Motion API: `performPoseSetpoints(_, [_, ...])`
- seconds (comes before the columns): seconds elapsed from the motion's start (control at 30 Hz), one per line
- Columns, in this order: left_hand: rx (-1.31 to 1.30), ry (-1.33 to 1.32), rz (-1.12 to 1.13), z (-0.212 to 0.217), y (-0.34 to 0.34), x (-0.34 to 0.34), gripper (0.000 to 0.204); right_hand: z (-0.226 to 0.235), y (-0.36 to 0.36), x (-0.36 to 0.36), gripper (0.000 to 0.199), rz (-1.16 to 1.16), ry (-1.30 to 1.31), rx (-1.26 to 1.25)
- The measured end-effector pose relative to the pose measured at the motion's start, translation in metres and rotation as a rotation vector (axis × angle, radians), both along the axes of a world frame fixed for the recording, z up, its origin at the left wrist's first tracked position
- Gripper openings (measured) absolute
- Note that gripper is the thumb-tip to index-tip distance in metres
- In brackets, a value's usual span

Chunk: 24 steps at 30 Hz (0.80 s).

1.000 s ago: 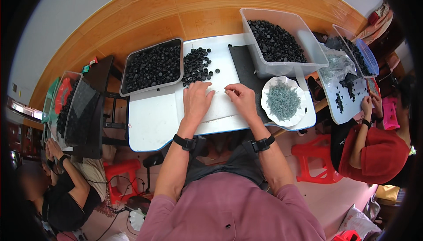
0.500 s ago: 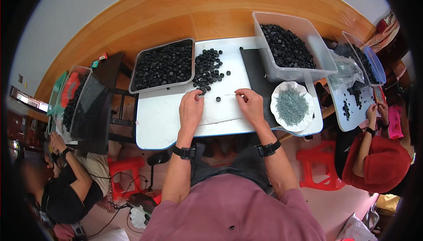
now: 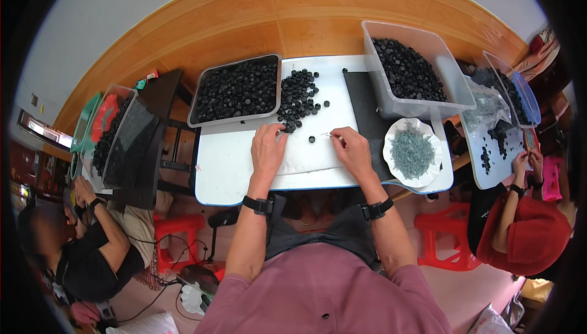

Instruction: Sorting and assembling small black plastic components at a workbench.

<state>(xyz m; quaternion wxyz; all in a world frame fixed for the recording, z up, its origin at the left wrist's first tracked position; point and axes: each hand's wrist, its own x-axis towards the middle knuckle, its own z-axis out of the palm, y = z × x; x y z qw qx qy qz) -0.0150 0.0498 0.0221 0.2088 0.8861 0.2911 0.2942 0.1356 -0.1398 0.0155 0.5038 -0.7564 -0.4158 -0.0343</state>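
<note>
Black cap [image 3: 312, 139], one, between left hand [image 3: 267, 149] and right hand [image 3: 354, 150], grip of fingers [image 3: 343, 132] unclear

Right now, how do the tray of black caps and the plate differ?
Shape: the tray is rectangular with straight sides; the plate is roundish with a wavy rim.
Contents: the tray holds black caps, the plate thin grey-green pieces.
Size: the tray looks wider than the plate.
Shared: both hold many small loose parts.
</note>
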Motion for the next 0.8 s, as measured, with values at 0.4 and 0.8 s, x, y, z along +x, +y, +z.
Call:
performPoseSetpoints(0.4, [-0.046, 0.04, -0.121, 0.008, 0.003, 0.002, 0.024, 0.0, -0.001, 0.0, 0.01, 0.002, -0.036, -0.017])
performPoseSetpoints(0.8, [-0.045, -0.012, -0.044, 0.005, -0.01, 0.004, 0.023, 0.003, -0.001, -0.001, 0.008, -0.001, -0.034, -0.011])
